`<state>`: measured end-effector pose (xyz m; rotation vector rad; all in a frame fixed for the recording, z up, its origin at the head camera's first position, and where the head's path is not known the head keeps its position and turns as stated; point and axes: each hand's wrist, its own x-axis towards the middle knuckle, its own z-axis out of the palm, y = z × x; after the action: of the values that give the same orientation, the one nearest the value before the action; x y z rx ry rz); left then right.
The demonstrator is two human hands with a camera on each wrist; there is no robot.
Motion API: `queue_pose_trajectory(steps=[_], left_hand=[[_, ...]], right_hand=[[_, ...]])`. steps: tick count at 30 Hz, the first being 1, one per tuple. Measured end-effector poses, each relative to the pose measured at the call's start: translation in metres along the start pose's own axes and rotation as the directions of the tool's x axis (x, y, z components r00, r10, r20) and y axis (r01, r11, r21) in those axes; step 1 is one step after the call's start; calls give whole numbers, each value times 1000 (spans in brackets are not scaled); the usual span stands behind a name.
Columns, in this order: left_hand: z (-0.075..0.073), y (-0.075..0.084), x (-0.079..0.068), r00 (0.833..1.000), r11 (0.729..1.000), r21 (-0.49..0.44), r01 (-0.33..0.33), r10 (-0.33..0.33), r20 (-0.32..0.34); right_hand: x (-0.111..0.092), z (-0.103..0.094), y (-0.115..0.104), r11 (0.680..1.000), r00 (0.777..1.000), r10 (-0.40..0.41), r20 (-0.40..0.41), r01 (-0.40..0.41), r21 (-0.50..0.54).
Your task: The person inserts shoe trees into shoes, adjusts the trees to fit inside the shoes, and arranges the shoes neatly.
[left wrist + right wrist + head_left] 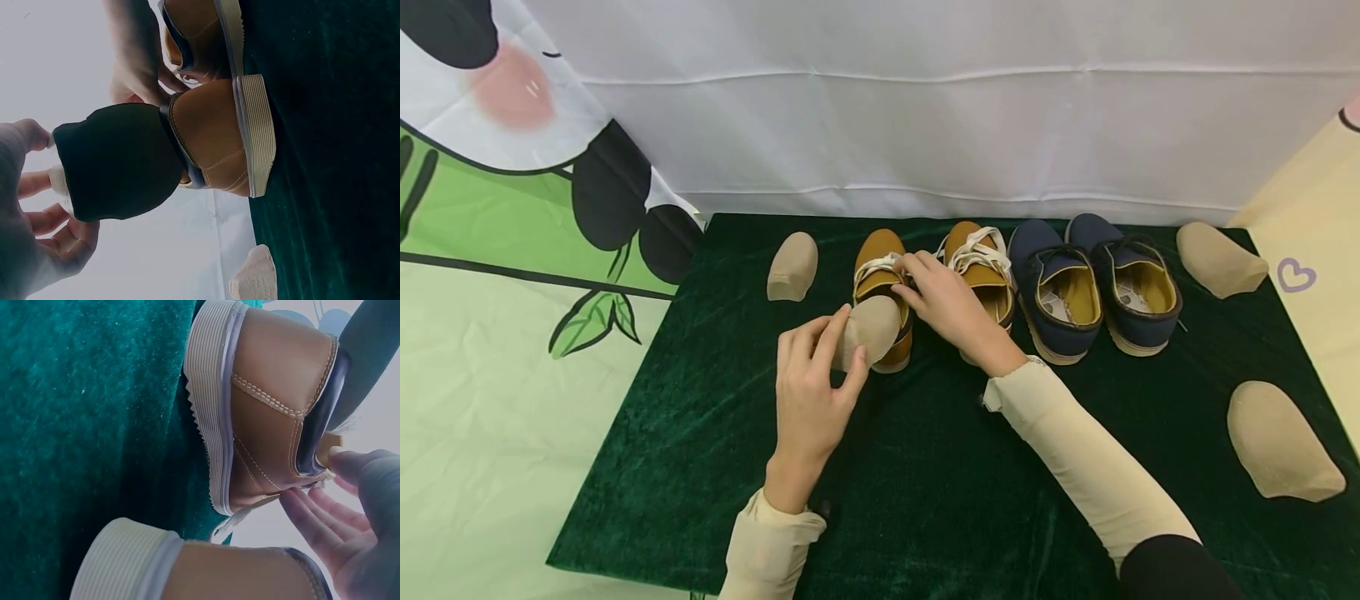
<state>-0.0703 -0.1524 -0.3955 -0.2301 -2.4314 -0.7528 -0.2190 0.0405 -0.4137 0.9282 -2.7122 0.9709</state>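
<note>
My left hand (808, 396) grips a beige shoe form (872, 327) between thumb and fingers, its rounded end over the heel opening of the left tan shoe (880, 245). In the left wrist view the face of the form (119, 162) looks dark, and its rounded end overlaps the collar of the tan shoe (209, 134). My right hand (951, 302) pinches that shoe near its laces. The right wrist view has the thumb of the right hand (359, 528) at the collar edge and its fingers against the outer side. The shoe's inside is mostly hidden.
The second tan shoe (962, 239), with loose white laces, stands just right of the first. Beside it is a pair of navy shoes (1060, 329). More beige forms lie at the left (793, 267), far right (1221, 258) and near right (1281, 442) on the green cloth (700, 433). White fabric (925, 125) hangs behind.
</note>
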Motion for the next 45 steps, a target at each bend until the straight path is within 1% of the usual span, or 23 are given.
queue_pose_trajectory(steps=[8,16,26,32,45], left_hand=[[6,3,7,1000,1000,19,9,-10,29],[16,6,16,998,999,8,51,-52,36],[26,14,24,994,996,11,90,-90,54],[34,17,29,992,994,12,109,-110,62],[51,10,38,990,993,18,118,-119,71]], right_hand=[[4,3,-3,999,1000,29,-6,-28,41],[5,2,-2,997,999,42,-14,-41,69],[5,0,0,995,999,32,-9,-31,91],[6,-1,1,993,999,39,0,-39,111],[7,-2,4,992,1000,28,1,-28,125]])
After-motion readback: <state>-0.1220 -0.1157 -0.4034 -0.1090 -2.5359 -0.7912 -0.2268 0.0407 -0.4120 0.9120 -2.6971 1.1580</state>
